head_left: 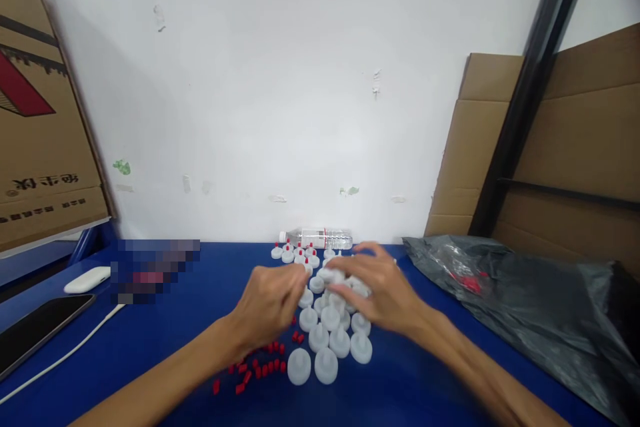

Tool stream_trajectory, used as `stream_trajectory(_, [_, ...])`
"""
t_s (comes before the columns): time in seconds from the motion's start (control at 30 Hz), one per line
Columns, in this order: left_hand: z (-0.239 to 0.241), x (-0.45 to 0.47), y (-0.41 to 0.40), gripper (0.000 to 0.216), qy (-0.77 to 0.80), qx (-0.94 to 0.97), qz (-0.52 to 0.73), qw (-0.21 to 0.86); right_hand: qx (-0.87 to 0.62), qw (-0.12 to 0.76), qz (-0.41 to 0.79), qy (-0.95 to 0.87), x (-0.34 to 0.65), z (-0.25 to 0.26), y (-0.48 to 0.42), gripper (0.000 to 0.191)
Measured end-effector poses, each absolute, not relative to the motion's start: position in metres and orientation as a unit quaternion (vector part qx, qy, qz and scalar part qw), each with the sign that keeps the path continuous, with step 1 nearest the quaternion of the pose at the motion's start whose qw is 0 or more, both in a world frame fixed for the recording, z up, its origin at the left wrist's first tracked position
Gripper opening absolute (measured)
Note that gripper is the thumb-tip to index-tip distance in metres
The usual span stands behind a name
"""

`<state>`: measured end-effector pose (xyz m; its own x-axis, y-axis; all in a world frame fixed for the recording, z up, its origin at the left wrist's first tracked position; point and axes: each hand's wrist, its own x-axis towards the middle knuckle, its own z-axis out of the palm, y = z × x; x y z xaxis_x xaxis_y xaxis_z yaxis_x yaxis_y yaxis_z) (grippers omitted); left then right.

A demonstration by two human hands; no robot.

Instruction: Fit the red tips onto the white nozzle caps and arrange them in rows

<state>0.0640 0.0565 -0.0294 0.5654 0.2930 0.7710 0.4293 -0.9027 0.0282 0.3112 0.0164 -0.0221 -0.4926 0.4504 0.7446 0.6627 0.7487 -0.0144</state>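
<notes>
Both my hands hover over a cluster of several white plastic caps (327, 337) on the blue table (150, 347). My left hand (267, 303) is curled, fingertips pinched near the caps; what it holds is too small to make out. My right hand (380, 293) curves over the caps with its fingers closed on a white cap (333, 275). Several small red plugs (257, 367) lie scattered under my left wrist. Further back, white caps fitted with red plugs (295, 255) stand in a group.
A clear water bottle (320, 237) lies on its side by the white wall. A black plastic bag (525, 300) covers the right side. Cardboard boxes stand left (40, 113) and right (575, 147). A phone (35, 327), white charger (87, 279) and cable lie at left.
</notes>
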Motion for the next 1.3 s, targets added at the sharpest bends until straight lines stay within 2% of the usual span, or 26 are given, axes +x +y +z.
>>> stream_trajectory(0.1, [-0.018, 0.053, 0.067, 0.044, -0.334, -0.844, -0.418, 0.041, -0.443, 0.405, -0.202, -0.774, 0.348, -0.012, 0.031, 0.025])
stream_trajectory(0.2, [-0.015, 0.044, 0.082, 0.042, -0.364, -0.869, -0.329, 0.067, -0.545, 0.406, -0.185, -0.709, 0.369, -0.005, 0.038, 0.021])
stream_trajectory(0.33, [-0.029, 0.041, 0.092, 0.025, -0.344, -0.911, -0.201, 0.105, -0.585, 0.353, -0.146, -0.716, 0.372, -0.004, 0.039, 0.015])
stream_trajectory(0.47, [-0.038, 0.042, 0.090, 0.018, -0.329, -0.931, -0.106, 0.117, -0.605, 0.282, -0.108, -0.737, 0.381, -0.005, 0.041, 0.024])
stream_trajectory(0.57, [-0.038, 0.043, 0.090, 0.025, -0.330, -0.931, -0.109, 0.107, -0.623, 0.220, -0.077, -0.747, 0.392, -0.004, 0.043, 0.027])
stream_trajectory(0.7, [-0.039, 0.043, 0.095, 0.029, -0.340, -0.922, -0.146, 0.113, -0.650, 0.157, -0.037, -0.742, 0.401, -0.003, 0.041, 0.021])
stream_trajectory(1.03, [-0.045, 0.037, 0.107, 0.030, -0.351, -0.915, -0.171, 0.097, -0.663, 0.104, 0.007, -0.741, 0.401, -0.006, 0.040, 0.012])
stream_trajectory(1.3, [-0.053, 0.029, 0.118, 0.043, -0.373, -0.908, -0.174, 0.081, -0.663, 0.153, -0.030, -0.732, 0.393, 0.001, 0.036, 0.041])
